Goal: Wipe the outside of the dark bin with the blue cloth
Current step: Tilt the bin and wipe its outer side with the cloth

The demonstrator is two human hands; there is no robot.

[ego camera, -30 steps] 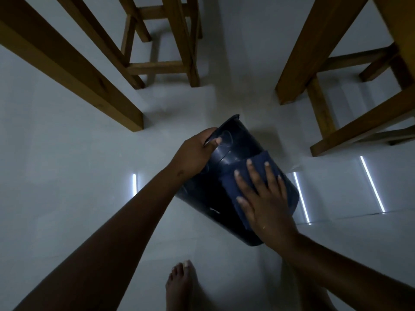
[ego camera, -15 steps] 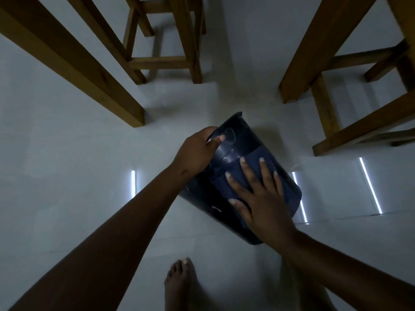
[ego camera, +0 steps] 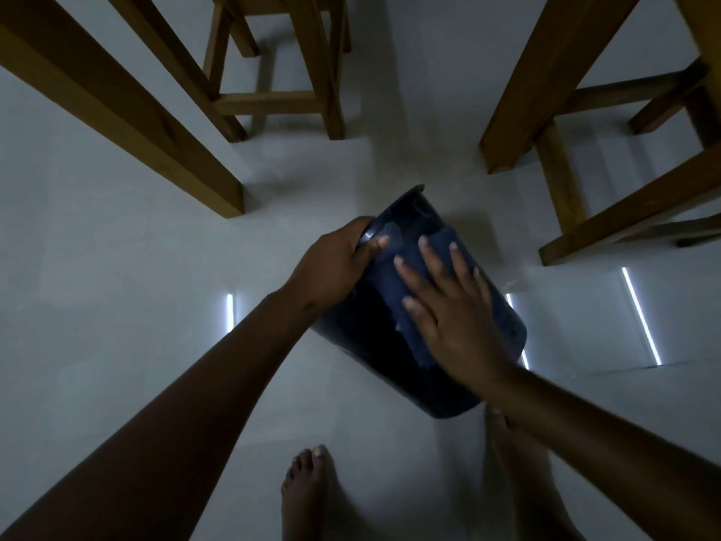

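The dark bin (ego camera: pixel 363 337) is held tilted above the pale floor, its base pointing away from me and its open end toward my legs. My left hand (ego camera: pixel 331 267) grips the bin's far left edge near the base. My right hand (ego camera: pixel 452 314) lies flat with fingers spread on the blue cloth (ego camera: pixel 413 333), pressing it against the bin's upper side. Most of the cloth is hidden under the palm; a strip shows to the left of the fingers and near the fingertips.
Wooden table and chair legs stand on the floor at the left (ego camera: pixel 128 119), back (ego camera: pixel 324 72) and right (ego camera: pixel 546 83). My bare feet (ego camera: pixel 308 490) are below the bin. Bright light strips (ego camera: pixel 640 314) reflect on the tiles.
My right hand has slid the cloth along the bin's side away from me, toward the base. The left hand keeps its grip; the bin has barely shifted.
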